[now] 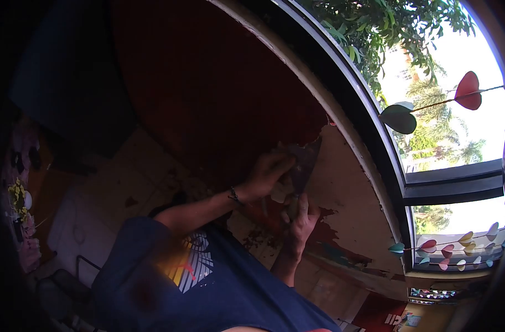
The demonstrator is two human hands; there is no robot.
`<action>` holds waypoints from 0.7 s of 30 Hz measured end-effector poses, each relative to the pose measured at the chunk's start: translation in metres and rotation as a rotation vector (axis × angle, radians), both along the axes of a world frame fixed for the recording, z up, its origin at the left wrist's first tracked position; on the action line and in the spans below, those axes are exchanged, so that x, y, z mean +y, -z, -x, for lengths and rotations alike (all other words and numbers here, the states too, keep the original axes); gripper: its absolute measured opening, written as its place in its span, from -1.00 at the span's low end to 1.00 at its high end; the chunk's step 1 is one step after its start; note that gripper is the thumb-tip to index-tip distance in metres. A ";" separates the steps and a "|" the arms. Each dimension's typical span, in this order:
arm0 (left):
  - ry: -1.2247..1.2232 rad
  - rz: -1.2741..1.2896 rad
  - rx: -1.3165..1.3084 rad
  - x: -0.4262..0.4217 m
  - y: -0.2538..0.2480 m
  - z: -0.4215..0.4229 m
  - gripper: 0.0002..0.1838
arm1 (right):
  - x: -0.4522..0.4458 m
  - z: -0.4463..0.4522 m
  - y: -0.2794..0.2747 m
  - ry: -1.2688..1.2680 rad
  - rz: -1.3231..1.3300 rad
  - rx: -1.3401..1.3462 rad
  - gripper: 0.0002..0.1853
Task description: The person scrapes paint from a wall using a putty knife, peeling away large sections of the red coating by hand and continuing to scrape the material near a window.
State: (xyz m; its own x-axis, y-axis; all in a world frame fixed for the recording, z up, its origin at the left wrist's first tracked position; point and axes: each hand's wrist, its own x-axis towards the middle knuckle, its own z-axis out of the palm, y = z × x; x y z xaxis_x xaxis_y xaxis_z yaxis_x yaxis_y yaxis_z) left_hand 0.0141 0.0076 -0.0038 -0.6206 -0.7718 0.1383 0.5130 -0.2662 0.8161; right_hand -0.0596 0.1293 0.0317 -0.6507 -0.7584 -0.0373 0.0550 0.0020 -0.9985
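Note:
My left hand [272, 170], with a dark band on its wrist, is closed at the left edge of a dark flat piece [306, 166]. That piece is wide at the top and narrows down to my right hand [302, 217], whose fingers are closed around its lower end. Whether it is a tool blade or a loose flap is too dim to tell. Both hands are against a wall with a dark red layer [208, 83] and a bare beige area [346, 171]; the border between them is ragged.
A window frame [368, 88] curves along the right side. Heart-shaped paper garlands [468, 90] hang across the glass. Red and teal patches [338, 253] remain on the wall below my hands. A dark chair [64, 288] and yellow flowers [19, 199] are at the left.

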 end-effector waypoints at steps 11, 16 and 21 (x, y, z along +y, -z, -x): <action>0.040 -0.032 -0.022 -0.003 -0.007 -0.006 -0.67 | 0.000 -0.003 -0.008 0.011 -0.001 0.005 -0.72; 0.029 -0.043 -0.013 0.000 -0.006 -0.002 -0.69 | 0.006 -0.006 -0.004 0.007 0.043 -0.007 -0.73; -0.003 -0.004 0.042 -0.002 -0.017 0.000 -0.70 | -0.001 -0.005 -0.013 0.046 0.020 -0.002 -0.74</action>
State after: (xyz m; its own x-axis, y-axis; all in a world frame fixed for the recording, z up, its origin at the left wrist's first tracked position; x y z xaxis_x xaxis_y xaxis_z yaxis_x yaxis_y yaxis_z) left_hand 0.0141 0.0055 0.0130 -0.6124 -0.7740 0.1612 0.5474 -0.2679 0.7928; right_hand -0.0545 0.1279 0.0445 -0.6849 -0.7283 -0.0236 0.0563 -0.0206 -0.9982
